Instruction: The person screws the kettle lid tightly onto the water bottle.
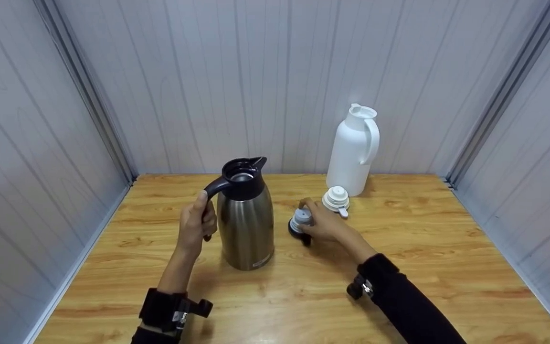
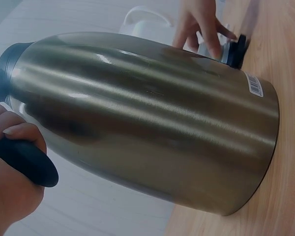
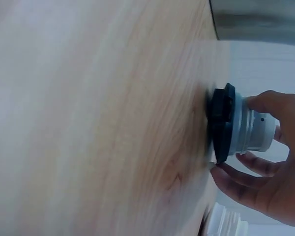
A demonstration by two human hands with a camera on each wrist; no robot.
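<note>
A steel jug [image 1: 246, 224] with a black collar and open mouth stands upright on the wooden table [image 1: 447, 248]. My left hand [image 1: 197, 222] grips its black handle [image 2: 24, 160], and the jug's side [image 2: 147, 118] fills the left wrist view. Right of the jug, my right hand [image 1: 320, 222] holds the black-and-grey stopper [image 1: 300, 220] resting on the table; its fingers curl around the stopper's grey top [image 3: 253, 129]. A white jug [image 1: 354, 150] stands at the back, with its white stopper [image 1: 336, 198] lying on the table in front of it.
Grey panelled walls close the table on the left, back and right. Bare wood lies in front of the steel jug and to the far right. Each wrist carries a black strap with a camera mount [image 1: 172, 310].
</note>
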